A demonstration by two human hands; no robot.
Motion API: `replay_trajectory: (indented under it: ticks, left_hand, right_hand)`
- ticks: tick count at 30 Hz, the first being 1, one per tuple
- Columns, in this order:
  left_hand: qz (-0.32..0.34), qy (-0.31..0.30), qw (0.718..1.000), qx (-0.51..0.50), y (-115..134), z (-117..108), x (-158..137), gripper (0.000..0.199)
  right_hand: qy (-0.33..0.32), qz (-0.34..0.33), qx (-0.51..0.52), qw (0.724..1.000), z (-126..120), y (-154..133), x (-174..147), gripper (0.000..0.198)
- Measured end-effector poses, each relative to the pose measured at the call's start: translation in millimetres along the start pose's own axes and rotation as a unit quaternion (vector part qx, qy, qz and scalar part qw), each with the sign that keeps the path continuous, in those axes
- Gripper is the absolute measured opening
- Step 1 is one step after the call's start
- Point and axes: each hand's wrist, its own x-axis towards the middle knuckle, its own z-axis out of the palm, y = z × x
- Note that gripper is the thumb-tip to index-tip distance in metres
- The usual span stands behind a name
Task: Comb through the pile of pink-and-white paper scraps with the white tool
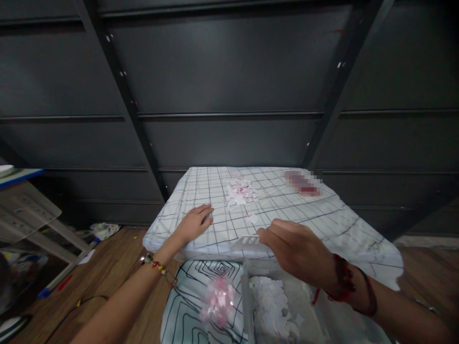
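My left hand lies flat on the white checked cloth near the table's left front edge, fingers stretched out and holding nothing. My right hand is closed over the table's front edge, pinching a thin whitish flat piece with several slot-like cutouts. Its exact kind is unclear. Farther back on the cloth sits a heap of small white and pink-red paper pieces, with a few loose white bits in front of it. Below my right hand, a clear plastic bin contains many white paper pieces.
A clear bag of pink pieces rests on a patterned cushion left of the bin. At the table's back right lies a pixelated, reddish item. Dark panels rise behind the table. A blue-edged desk stands at left.
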Motion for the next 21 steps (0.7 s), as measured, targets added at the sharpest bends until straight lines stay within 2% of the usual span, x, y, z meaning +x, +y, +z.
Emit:
replay_trajectory:
  ticks: [3,7,14,18,21]
  left_hand:
    - [0.001,0.001,1.0,-0.001,-1,1,-1,0.037]
    - [0.002,0.005,1.0,-0.002,-2,2,-1,0.038]
    - [0.007,0.01,1.0,-0.004,-1,0,0,0.037]
    - [0.006,0.007,1.0,-0.005,-1,0,0,0.037]
    - [0.005,0.004,1.0,0.0,-1,0,0,0.037]
  right_hand:
    - [0.004,0.012,-0.026,1.0,0,9,0,0.021]
    - [0.012,0.014,-0.071,0.997,7,41,-3,0.018]
    - [-0.01,0.014,-0.062,0.998,40,104,2,0.021]
    - [-0.037,-0.01,-0.04,0.999,55,114,6,0.022]
    - [-0.05,-0.029,-0.02,0.998,52,114,2,0.023]
